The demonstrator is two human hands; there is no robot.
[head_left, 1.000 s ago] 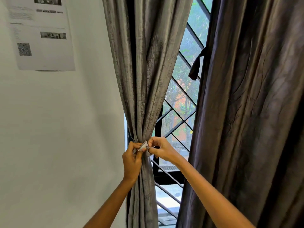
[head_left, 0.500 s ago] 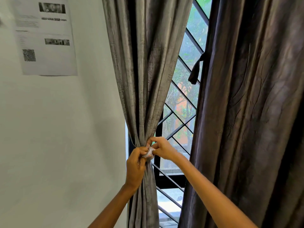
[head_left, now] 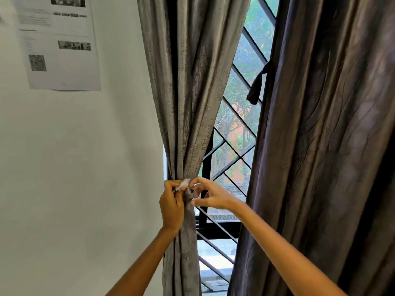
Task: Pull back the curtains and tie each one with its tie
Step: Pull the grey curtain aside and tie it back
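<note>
The grey left curtain (head_left: 190,86) hangs gathered into a narrow bundle at waist height beside the wall. A pale fabric tie (head_left: 184,184) wraps that bundle. My left hand (head_left: 172,207) pinches one end of the tie against the curtain. My right hand (head_left: 210,196) sits just right of it, thumb and forefinger on the other end, the remaining fingers spread. The darker right curtain (head_left: 324,146) hangs loose, and its dark tie (head_left: 256,85) dangles from its left edge, high up.
A window (head_left: 239,133) with a black diagonal metal grille shows between the curtains, trees outside. A printed paper sheet (head_left: 57,42) is stuck on the white wall (head_left: 74,178) at upper left.
My hands stay at the tie on the left curtain. The right hand's fingers have spread out from a tight pinch, and a small knot of tie fabric shows between the hands.
</note>
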